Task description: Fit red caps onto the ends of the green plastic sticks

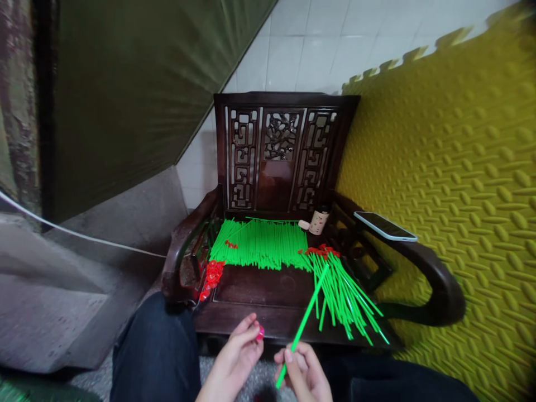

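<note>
While the right hand (304, 371) pinches a stick (304, 319), the left hand (238, 357) pinches a cap (260, 333). Both grips hang off the front edge of the seat (259, 285).

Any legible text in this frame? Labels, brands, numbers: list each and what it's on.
No text can be read.
Small bottle on the chair seat: reddish marks on its label, too small and blurred to read.
Phone on the armrest: dark face, nothing shows.
Carved chair back: fretwork, no lettering.
Green stick in the right hand and red piece in the left hand: no print visible.
</note>
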The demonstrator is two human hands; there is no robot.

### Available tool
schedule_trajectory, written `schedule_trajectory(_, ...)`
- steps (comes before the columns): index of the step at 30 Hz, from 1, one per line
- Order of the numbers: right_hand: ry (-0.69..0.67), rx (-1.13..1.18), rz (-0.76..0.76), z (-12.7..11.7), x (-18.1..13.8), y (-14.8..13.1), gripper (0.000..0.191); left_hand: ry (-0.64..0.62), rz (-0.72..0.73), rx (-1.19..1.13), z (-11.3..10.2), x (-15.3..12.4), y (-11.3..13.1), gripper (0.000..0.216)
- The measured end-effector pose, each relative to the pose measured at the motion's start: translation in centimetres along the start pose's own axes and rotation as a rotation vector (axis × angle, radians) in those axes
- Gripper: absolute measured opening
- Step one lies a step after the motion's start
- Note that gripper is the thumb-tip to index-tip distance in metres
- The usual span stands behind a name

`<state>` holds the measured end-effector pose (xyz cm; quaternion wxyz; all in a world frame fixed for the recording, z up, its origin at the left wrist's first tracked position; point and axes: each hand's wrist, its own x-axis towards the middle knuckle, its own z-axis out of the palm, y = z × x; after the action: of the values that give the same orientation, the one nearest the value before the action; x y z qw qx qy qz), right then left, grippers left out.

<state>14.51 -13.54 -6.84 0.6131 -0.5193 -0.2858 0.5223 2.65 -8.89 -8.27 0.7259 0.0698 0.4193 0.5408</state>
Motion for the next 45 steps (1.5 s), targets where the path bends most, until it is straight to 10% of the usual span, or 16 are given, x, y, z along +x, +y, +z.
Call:
schedule_trajectory(26, 0.003, 0.205, -0.015, 1.6, -1.5, -7.1, 0.029, -0.167, -0.216, -0.068, 4.3, -7.3, 2.2, 0.018)
schedule_trajectory(45, -0.181, 0.146, -0.080, 1.7, -1.7, -8.0, 0.030, -0.146, -0.186, -0.081, 3.9, -7.1, 2.1, 0.023)
